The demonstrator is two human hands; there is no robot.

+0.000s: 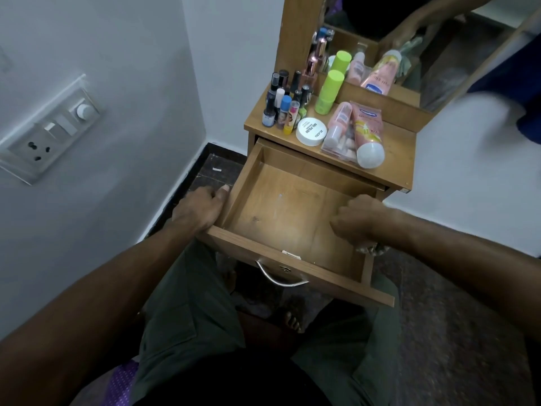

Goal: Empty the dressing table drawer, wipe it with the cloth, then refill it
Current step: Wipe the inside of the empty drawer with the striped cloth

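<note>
The wooden drawer (281, 212) of the dressing table is pulled out and nothing lies inside it. My left hand (197, 210) grips the drawer's left side wall near the front corner. My right hand (358, 221) is over the drawer's right side, fingers curled around a patterned cloth (370, 249) that shows just below the hand. On the tabletop (392, 159) stand nail polish bottles (282, 104), a white round jar (311, 131), a green bottle (328, 93), a clear pouch (339, 133) and a pink tube (367, 133).
A mirror (409, 39) rises behind the tabletop and reflects the items. A white wall with a switch board (49, 133) is on the left. The drawer's metal handle (281, 276) faces my knees. Dark floor lies below.
</note>
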